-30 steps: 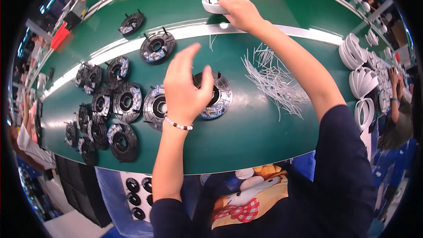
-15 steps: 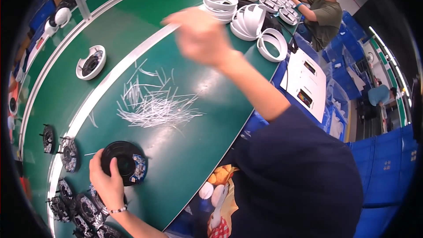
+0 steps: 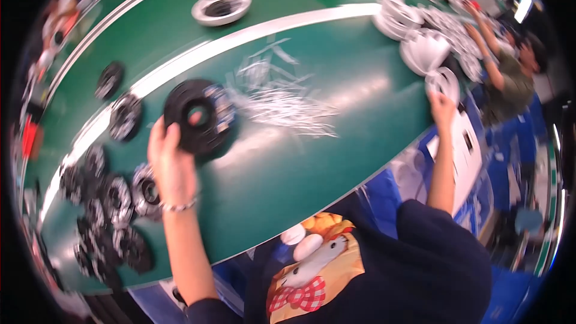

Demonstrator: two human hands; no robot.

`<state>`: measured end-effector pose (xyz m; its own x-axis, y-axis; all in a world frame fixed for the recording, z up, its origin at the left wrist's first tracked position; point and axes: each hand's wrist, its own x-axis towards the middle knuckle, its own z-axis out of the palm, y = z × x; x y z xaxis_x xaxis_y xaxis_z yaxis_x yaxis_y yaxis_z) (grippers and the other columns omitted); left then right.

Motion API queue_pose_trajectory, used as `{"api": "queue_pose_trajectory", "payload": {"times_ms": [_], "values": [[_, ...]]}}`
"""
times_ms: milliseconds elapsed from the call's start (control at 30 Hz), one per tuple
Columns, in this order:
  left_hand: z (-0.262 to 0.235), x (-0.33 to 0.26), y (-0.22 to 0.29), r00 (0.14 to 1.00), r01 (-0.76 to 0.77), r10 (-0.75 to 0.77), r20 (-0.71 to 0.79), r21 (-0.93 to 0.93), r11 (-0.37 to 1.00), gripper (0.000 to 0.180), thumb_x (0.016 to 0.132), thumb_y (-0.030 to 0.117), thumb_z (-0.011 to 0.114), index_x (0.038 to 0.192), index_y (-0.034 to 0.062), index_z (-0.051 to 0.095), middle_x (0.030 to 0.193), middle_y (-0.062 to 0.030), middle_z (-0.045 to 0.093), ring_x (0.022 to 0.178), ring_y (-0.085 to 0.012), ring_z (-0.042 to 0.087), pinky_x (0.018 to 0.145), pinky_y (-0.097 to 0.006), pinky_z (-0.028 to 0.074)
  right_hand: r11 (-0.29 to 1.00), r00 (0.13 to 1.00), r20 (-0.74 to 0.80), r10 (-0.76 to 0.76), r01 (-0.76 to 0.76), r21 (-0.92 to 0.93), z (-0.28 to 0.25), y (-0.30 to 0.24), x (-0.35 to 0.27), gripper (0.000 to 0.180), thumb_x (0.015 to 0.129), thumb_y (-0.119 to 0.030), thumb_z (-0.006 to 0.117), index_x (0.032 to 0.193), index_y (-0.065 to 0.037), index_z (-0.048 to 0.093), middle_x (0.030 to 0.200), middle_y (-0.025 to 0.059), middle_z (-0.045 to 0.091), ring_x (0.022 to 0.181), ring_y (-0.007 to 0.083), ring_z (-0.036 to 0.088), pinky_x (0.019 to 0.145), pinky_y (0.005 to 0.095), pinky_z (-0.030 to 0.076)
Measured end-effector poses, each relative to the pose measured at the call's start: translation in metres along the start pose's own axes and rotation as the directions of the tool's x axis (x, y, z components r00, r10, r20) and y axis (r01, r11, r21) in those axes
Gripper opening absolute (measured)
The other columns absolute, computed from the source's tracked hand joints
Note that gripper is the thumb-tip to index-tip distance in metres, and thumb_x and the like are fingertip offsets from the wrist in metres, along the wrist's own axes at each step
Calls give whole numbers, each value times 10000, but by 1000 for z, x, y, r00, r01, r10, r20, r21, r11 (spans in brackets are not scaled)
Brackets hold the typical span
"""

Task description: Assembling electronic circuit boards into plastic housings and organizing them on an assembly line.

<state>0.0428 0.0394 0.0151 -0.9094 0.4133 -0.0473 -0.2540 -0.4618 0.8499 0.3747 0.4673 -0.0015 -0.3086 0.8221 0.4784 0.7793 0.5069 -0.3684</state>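
Grasping the black disc [image 3: 180, 108] by its near-left edge, my left hand [image 3: 173, 159] holds it above the table [image 3: 282, 186], left of the loose white strips [image 3: 288, 111]. More black discs [image 3: 123, 246] lie farther left. My right hand [image 3: 443, 110] meets the lower rim of a white ring [image 3: 444, 72]; blur prevents me from telling whether it grips. White shells [image 3: 425, 52] stand just beyond. Across the pale band [image 3: 252, 37], a white bowl [image 3: 225, 22] contains a black part [image 3: 221, 7].

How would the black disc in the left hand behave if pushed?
The black disc looks stiff: gripped near one edge by the left hand, it shows no sag. Its exposed blue circuit board is probably fragile. Being round, the disc might roll on edge.
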Motion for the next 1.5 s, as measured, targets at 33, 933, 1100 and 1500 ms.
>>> {"api": "queue_pose_trajectory", "payload": {"times_ms": [33,933,1100,1500], "values": [[3,0,-1,999,-3,5,42,-53,999,308,856,74,456,1145,-25,412,1117,-89,489,1027,-175,477,894,-323,386,999,999,18,27,-28,24,-5,-1,2,399,715,-361,637,638,26,574,473,37,451,475,103,388,466,309,334],[7,-10,10,995,-73,83,46,-189,979,370,795,-47,459,1152,6,380,1125,-107,481,1023,-188,493,894,-330,412,411,221,347,-911,438,799,-18,-340,-193,701,559,-291,748,1111,28,457,1099,187,468,994,335,479,813,406,414],[5,-7,8,993,-99,109,42,-187,977,363,788,-56,460,1139,-1,384,1129,-114,481,1033,-195,489,901,-340,408,388,9,486,-874,617,685,-12,-342,-171,1044,465,-324,796,1289,-15,234,1338,246,139,1229,429,163,913,628,188],[3,-7,6,993,-98,112,50,-217,971,381,774,-77,456,1140,-6,379,1138,-119,475,1047,-199,486,908,-347,404,450,87,478,-874,513,731,-20,-339,-133,1031,442,-268,792,1275,5,249,1265,205,288,1200,352,270,995,398,238]]}}
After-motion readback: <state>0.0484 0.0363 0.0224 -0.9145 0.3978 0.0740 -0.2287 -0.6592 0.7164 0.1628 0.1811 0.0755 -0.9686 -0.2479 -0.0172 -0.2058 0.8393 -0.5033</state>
